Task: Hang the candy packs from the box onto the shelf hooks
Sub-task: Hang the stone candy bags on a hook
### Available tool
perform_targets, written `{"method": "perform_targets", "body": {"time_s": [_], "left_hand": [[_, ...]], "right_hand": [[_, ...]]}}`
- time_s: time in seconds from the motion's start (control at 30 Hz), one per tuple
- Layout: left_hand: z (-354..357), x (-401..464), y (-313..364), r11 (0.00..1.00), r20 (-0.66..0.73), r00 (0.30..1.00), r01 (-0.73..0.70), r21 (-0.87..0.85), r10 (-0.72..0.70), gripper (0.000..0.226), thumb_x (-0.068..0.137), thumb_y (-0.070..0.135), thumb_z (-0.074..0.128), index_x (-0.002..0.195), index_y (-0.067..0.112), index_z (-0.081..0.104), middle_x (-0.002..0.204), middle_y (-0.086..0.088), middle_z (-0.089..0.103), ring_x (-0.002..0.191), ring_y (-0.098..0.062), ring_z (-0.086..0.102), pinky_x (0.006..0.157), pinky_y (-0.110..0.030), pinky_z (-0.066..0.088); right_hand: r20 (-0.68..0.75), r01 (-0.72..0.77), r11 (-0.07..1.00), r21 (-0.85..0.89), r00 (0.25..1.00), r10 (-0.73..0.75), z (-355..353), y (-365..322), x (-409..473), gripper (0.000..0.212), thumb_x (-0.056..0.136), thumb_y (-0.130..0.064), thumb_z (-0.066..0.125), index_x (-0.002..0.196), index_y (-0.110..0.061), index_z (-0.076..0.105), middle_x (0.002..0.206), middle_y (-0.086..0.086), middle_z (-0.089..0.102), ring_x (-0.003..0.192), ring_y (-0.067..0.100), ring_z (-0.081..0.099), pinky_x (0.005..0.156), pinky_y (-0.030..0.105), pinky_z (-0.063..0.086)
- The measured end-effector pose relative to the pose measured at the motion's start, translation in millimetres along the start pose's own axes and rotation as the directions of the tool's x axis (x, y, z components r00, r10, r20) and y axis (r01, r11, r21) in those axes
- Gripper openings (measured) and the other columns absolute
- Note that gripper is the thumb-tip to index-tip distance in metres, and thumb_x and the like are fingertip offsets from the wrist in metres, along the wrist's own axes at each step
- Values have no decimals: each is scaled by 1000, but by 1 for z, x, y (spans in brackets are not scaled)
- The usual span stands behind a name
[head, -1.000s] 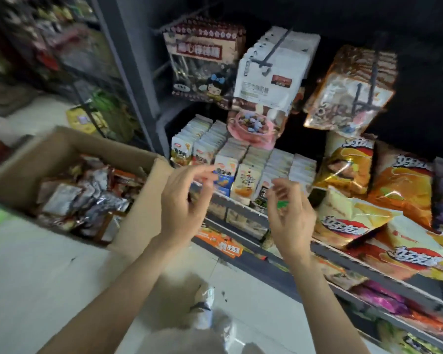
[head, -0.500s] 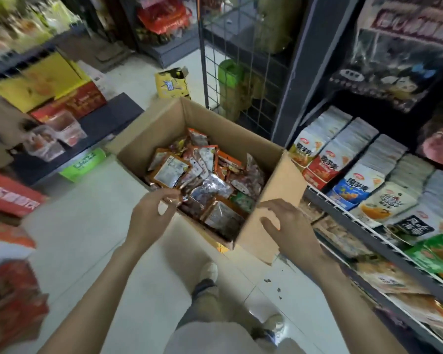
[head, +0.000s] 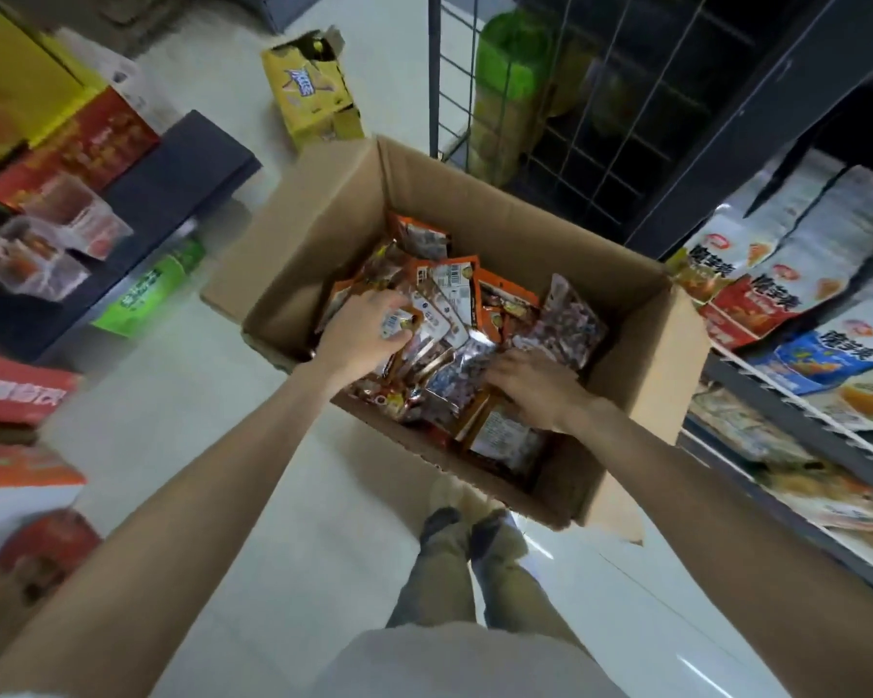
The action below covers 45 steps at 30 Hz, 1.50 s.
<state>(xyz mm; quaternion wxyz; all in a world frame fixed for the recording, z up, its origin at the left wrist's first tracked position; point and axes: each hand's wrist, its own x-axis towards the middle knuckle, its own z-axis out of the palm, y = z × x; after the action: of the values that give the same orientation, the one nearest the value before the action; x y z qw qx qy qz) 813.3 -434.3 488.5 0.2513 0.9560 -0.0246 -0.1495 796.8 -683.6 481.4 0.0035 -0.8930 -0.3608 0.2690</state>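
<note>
Both hands are down in the cardboard box (head: 641, 355) on the floor, digging through the loose heap of candy packs (head: 454, 314). The left hand (head: 359, 330) has its fingers curled around a small pack (head: 399, 322) with a white label near the top of the pile. Looks like a proper grip, thumb side wrapped over it. The right hand (head: 535, 390) lies on the pile lower down, over a silvery pack (head: 454, 375); its fingers point into the heap and I honestly can't tell if they're pinching anything or just pressing the packs flat.

The box sits just beside the shelf (head: 797, 435) on the right, where rows of snack bags (head: 757, 294) are already lined up. No hooks show from this angle.

If I were doing this step, I'd grab each pack by its top edge, where the hang hole probably is, so it's already oriented for the hook. Pulling from the middle of a slippery foil pile just drags the neighbours along. Using the right hand to hold the rest of the heap down while the left lifts one free seems like the smart play. Taking several of the same kind at once, all facing one way, would save trips too.
</note>
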Motion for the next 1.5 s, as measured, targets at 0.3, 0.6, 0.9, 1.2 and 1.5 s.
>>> {"method": "perform_targets", "body": {"time_s": [0.3, 0.6, 0.9, 1.2, 1.5], "left_hand": [[37, 35, 3, 884, 118, 987, -152, 442, 111, 89, 76, 70, 60, 141, 15, 37, 142, -12, 43, 129, -31, 42, 103, -44, 38], [53, 46, 23, 772, 89, 994, -101, 628, 58, 84, 79, 72, 52, 137, 12, 41, 141, -11, 41, 129, -30, 37, 106, -46, 29], [31, 32, 32, 928, -185, 970, -82, 364, 158, 18, 87, 27, 62, 99, 16, 73, 117, -1, 62, 112, -26, 51, 93, -40, 36], [-47, -23, 84, 903, -384, 919, -87, -420, -89, 27, 103, 29, 39, 114, 5, 44, 93, -2, 60, 83, -21, 61, 72, -34, 50], [-49, -58, 166, 807, -498, 833, -458, -374, 242, 17, 101, 25, 38, 104, 10, 42, 77, 4, 59, 64, -9, 56, 53, -23, 44]], "right_hand": [[46, 25, 975, -219, 999, -16, 14, 3, 35, 37, 92, -21, 57, 129, -22, 58, 146, 7, 42, 137, 28, 27, 110, 42, 24], [-88, -247, 951, -188, 968, 234, 3, 9, 25, 34, 94, -18, 51, 127, -21, 58, 132, 6, 53, 129, 29, 38, 114, 44, 21], [-157, -406, 907, 112, 894, 420, -34, -4, -15, 33, 98, -16, 44, 130, -22, 46, 112, 6, 66, 105, 30, 62, 83, 35, 48], [-521, -63, 594, 802, 411, 748, -79, -10, -119, 5, 92, -15, 62, 94, -18, 60, 88, -2, 68, 76, -3, 64, 64, 16, 52], [-399, 51, 396, 917, 155, 904, -108, -27, -160, 7, 88, -19, 69, 91, -13, 66, 78, -2, 71, 74, 15, 69, 70, 43, 58]]}}
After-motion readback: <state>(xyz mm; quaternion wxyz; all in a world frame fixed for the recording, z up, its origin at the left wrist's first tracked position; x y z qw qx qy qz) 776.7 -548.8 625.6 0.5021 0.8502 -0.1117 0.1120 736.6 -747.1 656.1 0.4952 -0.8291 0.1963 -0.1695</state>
